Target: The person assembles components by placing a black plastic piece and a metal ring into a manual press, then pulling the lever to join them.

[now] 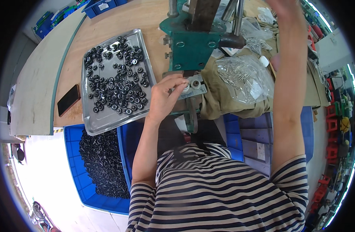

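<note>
At the foot of a green press (190,48), we see a small white round piece (186,88) on a metal plate (201,89), right under the fingertips of a left hand (166,98). Thumb and forefinger come nearly together above it, though we cannot tell whether they pinch anything. The right hand (286,7) is raised to the upper edge of our view, cut off there, so its grip is beyond our telling. We judge the step in hand to be setting the piece in position; the next move, as we read it, calls for a square seat and the left fingers well clear of the ram. Thick paint coats the blocky press. Left of it, dozens of glossy black knobs (121,91), round and squat, lie loose on a shiny steel tray (95,124) with a raised rim. Right of it, thin silvery pins (233,73) show through a crinkled clear bag (258,91) on soft, folded khaki cloth (211,91). Farther out, we find a flat dark phone (68,100) on smooth wood, and below the tray a blue plastic bin (74,166) heaped with dark, spiky small parts (104,166).
</note>
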`<act>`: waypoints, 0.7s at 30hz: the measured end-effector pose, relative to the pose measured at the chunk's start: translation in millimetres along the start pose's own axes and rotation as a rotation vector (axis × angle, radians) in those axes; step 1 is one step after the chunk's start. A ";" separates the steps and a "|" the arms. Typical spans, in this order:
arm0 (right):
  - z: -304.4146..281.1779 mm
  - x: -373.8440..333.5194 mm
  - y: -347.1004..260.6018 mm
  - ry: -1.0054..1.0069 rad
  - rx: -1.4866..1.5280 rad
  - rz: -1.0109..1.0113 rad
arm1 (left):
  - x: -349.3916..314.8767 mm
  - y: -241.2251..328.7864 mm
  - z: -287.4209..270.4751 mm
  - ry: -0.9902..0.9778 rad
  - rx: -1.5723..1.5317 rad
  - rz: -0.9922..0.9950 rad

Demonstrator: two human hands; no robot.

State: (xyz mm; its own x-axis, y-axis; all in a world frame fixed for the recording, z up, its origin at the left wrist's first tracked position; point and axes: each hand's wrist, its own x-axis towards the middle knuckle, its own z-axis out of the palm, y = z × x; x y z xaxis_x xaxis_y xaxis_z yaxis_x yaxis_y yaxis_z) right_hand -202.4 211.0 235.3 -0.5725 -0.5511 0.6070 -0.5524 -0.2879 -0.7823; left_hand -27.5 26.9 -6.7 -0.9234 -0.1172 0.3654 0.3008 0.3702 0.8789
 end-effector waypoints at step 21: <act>-0.7 -243.2 157.8 -0.017 -1.056 0.440 | -171.0 46.8 -168.1 0.215 0.742 -0.817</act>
State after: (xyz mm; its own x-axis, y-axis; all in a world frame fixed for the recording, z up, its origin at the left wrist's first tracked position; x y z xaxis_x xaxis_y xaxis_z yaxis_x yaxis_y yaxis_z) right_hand -150.8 300.1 -35.7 -0.8387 -0.4536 0.3012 -0.5436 0.7300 -0.4142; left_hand 184.6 -90.7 23.5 -0.6968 -0.7057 -0.1283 -0.6582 0.5580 0.5054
